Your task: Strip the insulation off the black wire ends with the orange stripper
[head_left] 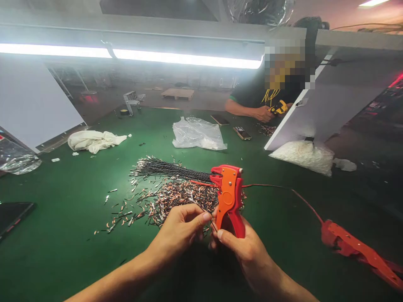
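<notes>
Handling thin black wire [199, 205] beside wire stripper [228, 197], as head view shows; step in hand looks like preparing of wire. Left hand [181, 226] pinches wire between thumb and finger. Right hand [248, 247] grasps wire stripper by handles, head upward. Beyond hands, toward far edge of green worktable [78, 260], lies heap of short cut pieces [185, 197]; behind heap, bundle of black wires [176, 169]. Next move seems to call for wire end aligned straight with tool's head.
</notes>
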Motion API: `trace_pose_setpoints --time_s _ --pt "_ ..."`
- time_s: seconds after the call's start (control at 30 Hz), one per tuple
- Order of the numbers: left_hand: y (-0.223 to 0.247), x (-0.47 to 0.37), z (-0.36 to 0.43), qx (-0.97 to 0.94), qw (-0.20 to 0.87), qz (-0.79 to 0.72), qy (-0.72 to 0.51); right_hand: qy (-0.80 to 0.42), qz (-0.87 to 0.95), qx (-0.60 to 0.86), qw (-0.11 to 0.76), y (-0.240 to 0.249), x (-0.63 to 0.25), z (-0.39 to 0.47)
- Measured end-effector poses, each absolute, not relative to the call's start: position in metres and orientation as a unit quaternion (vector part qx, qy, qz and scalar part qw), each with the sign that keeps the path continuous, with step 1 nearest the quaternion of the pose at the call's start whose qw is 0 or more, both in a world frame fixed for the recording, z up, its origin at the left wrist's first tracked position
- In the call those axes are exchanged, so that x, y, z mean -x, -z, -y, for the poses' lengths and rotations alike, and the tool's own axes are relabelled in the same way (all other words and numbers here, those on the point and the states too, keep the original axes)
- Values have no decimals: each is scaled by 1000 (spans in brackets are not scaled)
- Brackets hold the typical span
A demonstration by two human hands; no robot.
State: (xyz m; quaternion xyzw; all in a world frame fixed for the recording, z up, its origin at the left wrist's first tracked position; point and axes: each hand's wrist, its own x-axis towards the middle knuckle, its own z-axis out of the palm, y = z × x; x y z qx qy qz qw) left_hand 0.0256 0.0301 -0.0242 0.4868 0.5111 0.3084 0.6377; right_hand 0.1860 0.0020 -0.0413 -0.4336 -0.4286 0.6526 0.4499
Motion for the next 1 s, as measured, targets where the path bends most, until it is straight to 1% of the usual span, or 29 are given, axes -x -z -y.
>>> trace_pose_setpoints --time_s 0.07,0.1,0.17,0.23,0.3,0.4,0.47,0.6,0.7,0.83,1.0 --pt "29 -24 -33 -451 668 -504 -310 -656 436 430 442 44 -185 -2" --pt "30 -23 -33 -453 663 -504 -319 -655 437 432 439 45 -185 -3" --pt "31 -22 -32 -499 614 -506 -344 -649 435 445 438 45 -183 -3" --pt "29 -21 -30 -562 542 -502 -372 -651 428 448 438 44 -182 -4" --pt "26 -19 -28 -600 476 -499 -404 -665 416 428 449 43 -182 -4" --pt "18 -12 -30 -591 407 -508 -477 -700 388 371 471 41 -183 -4" --pt "11 -5 -35 -548 391 -509 -536 -744 358 317 467 41 -185 -3" --pt "2 8 -43 -448 427 -486 -617 -830 301 198 425 48 -187 -1" --pt "0 15 -44 -380 487 -470 -630 -853 311 133 398 55 -184 1" --pt "2 16 -41 -327 574 -445 -605 -866 324 109 364 60 -180 6" --pt "6 15 -39 -326 587 -430 -604 -869 350 103 334 64 -178 9"
